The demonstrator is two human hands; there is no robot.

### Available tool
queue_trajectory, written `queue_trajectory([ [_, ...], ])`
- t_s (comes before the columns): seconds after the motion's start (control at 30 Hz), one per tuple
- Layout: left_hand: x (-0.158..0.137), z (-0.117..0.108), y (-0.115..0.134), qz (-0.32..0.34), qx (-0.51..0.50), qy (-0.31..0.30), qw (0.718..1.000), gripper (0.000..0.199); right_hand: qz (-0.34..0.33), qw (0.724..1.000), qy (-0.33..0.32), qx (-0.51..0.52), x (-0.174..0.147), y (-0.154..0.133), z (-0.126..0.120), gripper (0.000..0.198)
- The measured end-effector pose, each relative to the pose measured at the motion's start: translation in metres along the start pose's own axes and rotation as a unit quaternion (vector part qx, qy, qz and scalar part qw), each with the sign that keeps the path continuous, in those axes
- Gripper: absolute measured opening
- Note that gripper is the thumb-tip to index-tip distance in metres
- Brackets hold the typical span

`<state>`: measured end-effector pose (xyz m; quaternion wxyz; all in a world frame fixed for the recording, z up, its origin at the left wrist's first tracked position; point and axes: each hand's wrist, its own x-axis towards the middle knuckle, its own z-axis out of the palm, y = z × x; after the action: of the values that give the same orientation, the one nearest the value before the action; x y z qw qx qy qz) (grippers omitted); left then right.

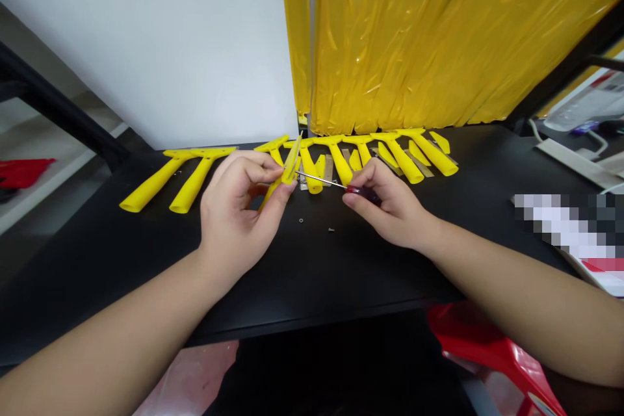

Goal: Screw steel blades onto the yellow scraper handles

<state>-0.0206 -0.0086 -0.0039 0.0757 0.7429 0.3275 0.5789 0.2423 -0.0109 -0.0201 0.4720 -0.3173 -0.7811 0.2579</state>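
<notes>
Screwdriver (355,190) was in the right hand (392,205), folks, with the thumb and fingers closed around its dark red grip and the metal shaft pointing at the other hand. Left hand (238,201) was curled shut around a yellow handle (292,161), thumb and fingertips pinching up by its head. That piece was held above the table (370,273), about midway between the left and right ends. The shaft's tip was right at the head, though I couldn't tell if it was actually touching.

Between the hands and the table's near edge lay a tiny nut (301,220) and a small screw (331,229), a little apart from each other. Two more handles (155,183) sat side by side toward the left end, and a whole row of handles (400,157) ran along the far edge, heads pointing away. Loose yellow plates (387,155) and flat metal blades (329,170) were scattered in among that row. Behind the far edge stood a white panel (170,45) and crinkly yellow sheeting (414,39).
</notes>
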Motion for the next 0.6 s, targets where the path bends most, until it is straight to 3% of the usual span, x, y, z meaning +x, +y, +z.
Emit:
queue_trajectory([
  [0.17,0.004,-0.004,0.004,0.027,0.038,-0.008,0.999,0.028,0.005,1.000,0.019,0.002,0.001,-0.003,0.000,0.013],
  [0.3,0.006,-0.003,0.006,0.047,0.037,-0.006,0.998,0.028,0.096,0.987,-0.009,0.128,0.001,-0.004,0.002,0.031],
  [0.37,0.005,-0.002,0.005,0.050,0.027,-0.007,0.998,0.027,0.173,0.953,-0.032,0.246,0.003,-0.006,0.002,0.039],
  [0.47,0.005,0.000,0.003,0.072,0.024,-0.009,0.997,0.028,0.273,0.876,-0.074,0.392,0.006,-0.011,-0.001,0.043],
  [0.6,0.006,0.000,0.002,0.110,0.040,-0.018,0.993,0.030,0.357,0.802,-0.121,0.464,0.009,-0.018,-0.009,0.044],
])
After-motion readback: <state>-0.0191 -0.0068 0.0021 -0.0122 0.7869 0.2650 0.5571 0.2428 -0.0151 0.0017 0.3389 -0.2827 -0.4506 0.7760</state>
